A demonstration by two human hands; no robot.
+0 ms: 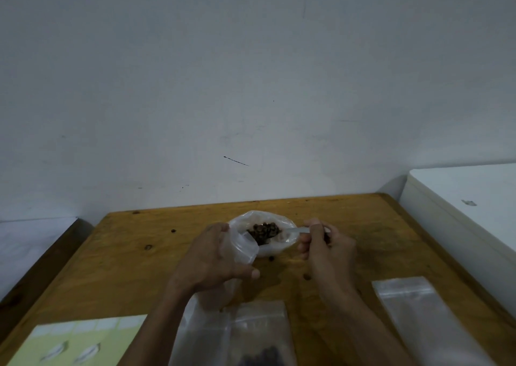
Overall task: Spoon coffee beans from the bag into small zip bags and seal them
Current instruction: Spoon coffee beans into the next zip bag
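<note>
Clear, crinkled plastic forms the bag of coffee beans [262,233], which sits open-mouthed toward the far edge of the bench [363,226], midway along it. We hold a small zip bag [242,247] by its rim in our left hand [215,256], its grip curled round the thin film, mouth turned up just beside the big bag. Our right hand [325,247] pinches the pale handle of a spoon [296,230], whose bowl lies among the dark, rounded beans [264,230].

We judge this the scooping step. Next we must lift the load level and tip it into the narrow, floppy mouth without spilling.

Near the front edge lie a zip bag with dark contents [258,337], seemingly filled, and toward the right corner an empty flat one [413,312]. Knotty amber wood shows between them.
</note>
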